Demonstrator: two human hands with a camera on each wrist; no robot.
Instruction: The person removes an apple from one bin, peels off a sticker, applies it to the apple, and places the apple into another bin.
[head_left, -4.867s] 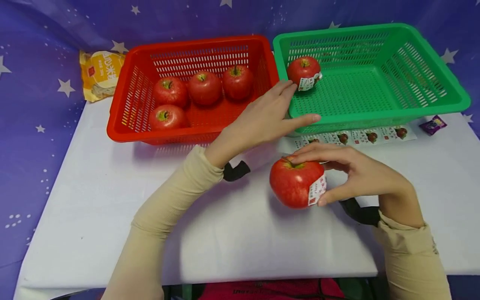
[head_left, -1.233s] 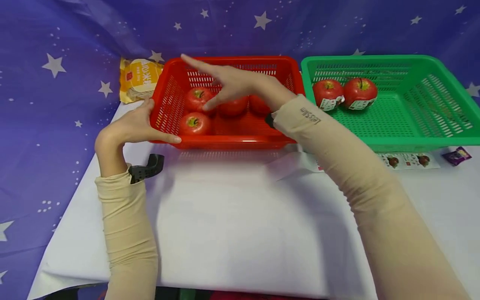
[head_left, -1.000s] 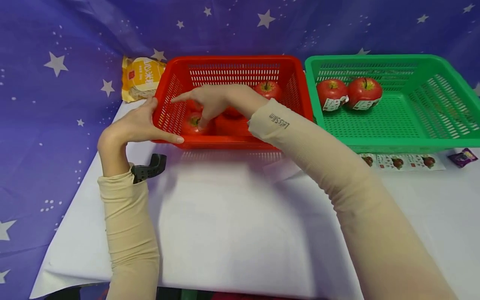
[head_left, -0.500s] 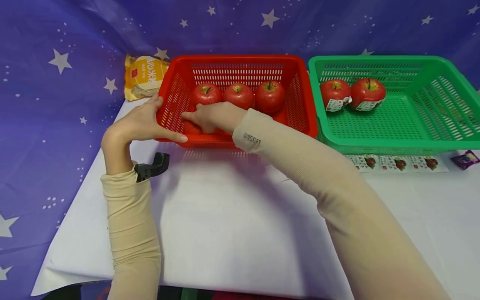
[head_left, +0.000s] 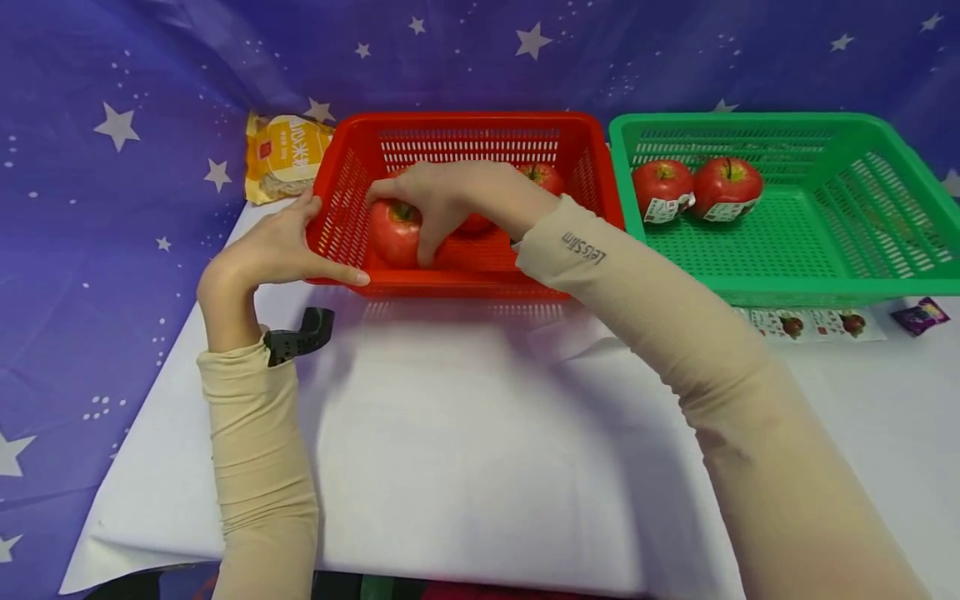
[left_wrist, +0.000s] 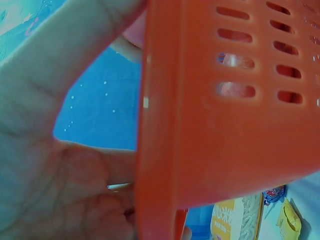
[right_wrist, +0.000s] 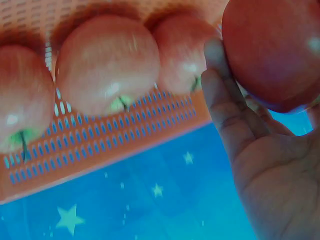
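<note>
In the head view my right hand [head_left: 450, 193] grips a red apple [head_left: 393, 235] over the front left of the red basket [head_left: 480, 287]. The right wrist view has that apple [right_wrist: 277, 52] between thumb and fingers, raised beside three other apples, one of them the middle apple [right_wrist: 107, 65]. My left hand [head_left: 262, 248] holds the basket's front left corner, thumb along the front rim and fingers at the left rim. The left wrist view brings the basket's red wall [left_wrist: 240, 135] close up. My right hand partly hides the apples behind it.
To the right stands a green basket [head_left: 795, 290] with two labelled apples, one of them the right-hand apple [head_left: 727, 190]. A strip of apple stickers [head_left: 817, 325] and a purple wrapped sweet [head_left: 921, 317] lie before it. A yellow food packet [head_left: 287, 158] is behind my left hand.
A second labelled apple now sits in the green basket. My left hand has moved to the red basket's corner. My right hand reached down into that basket, took an apple and has raised it.
</note>
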